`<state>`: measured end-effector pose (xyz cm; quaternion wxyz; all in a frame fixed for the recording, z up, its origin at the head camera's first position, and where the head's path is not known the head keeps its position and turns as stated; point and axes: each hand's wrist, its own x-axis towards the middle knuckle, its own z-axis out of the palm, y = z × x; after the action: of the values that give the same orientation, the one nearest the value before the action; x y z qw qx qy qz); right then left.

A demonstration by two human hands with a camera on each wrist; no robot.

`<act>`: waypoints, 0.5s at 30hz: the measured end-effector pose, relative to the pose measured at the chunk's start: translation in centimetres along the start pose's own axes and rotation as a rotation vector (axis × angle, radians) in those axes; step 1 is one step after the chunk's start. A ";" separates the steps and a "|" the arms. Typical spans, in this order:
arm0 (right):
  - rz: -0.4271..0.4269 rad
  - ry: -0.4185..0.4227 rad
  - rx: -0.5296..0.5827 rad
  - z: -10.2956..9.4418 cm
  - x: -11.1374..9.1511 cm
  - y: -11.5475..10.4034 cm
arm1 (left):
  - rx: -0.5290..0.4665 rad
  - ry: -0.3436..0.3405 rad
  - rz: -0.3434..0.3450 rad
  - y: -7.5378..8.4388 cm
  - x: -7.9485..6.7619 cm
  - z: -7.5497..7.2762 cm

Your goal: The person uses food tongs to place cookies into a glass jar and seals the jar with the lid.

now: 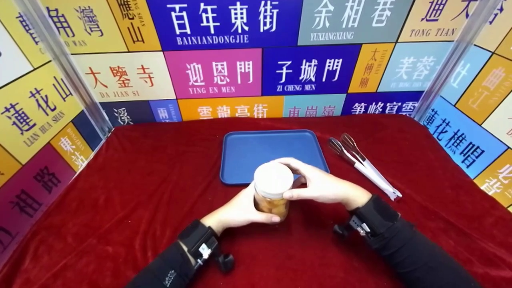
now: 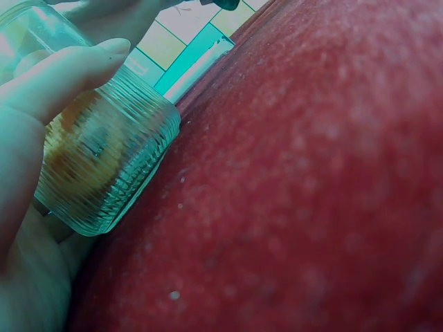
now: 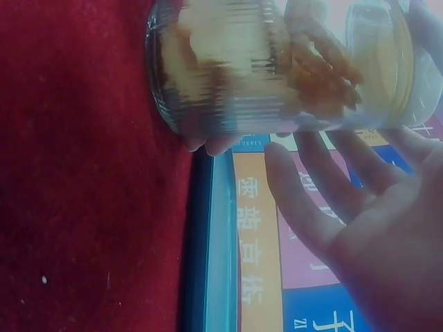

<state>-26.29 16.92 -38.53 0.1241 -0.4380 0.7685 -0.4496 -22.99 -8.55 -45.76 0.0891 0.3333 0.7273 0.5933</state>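
A ribbed clear jar (image 1: 273, 206) with a white lid (image 1: 274, 179) stands upright in front of the tray in the head view. Brown and yellowish pieces of food (image 3: 322, 72) show through its wall. My left hand (image 1: 236, 210) grips the lower body, its thumb across the near side. Round the lid curls my right hand (image 1: 326, 185), thumb at the near edge and forefinger at the far edge. In the left wrist view the jar's bottom (image 2: 149, 176) is close over the red cloth. The lid is mostly out of the wrist views.
Behind the jar lies a blue tray (image 1: 262, 154) on the red cloth (image 1: 160, 168). Metal tongs (image 1: 366, 168) rest to the right of the tray, their dark heads pointing away. A wall of coloured signs (image 1: 216, 74) and clear upright posts bound the table's back.
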 end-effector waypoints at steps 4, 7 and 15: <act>0.009 0.037 -0.045 0.5 0.1 -0.4 | -0.003 0.000 0.011 -0.1 0.0 0.0; 0.015 0.066 -0.079 0.9 0.2 -0.5 | 0.009 0.004 0.012 -0.2 0.0 -0.1; 0.030 0.078 -0.085 1.1 0.1 -0.5 | 0.010 0.001 0.015 -0.2 0.0 0.0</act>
<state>-25.44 16.05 -38.70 0.0820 -0.4136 0.7976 -0.4313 -23.09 -8.57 -45.88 0.0827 0.3390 0.7279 0.5903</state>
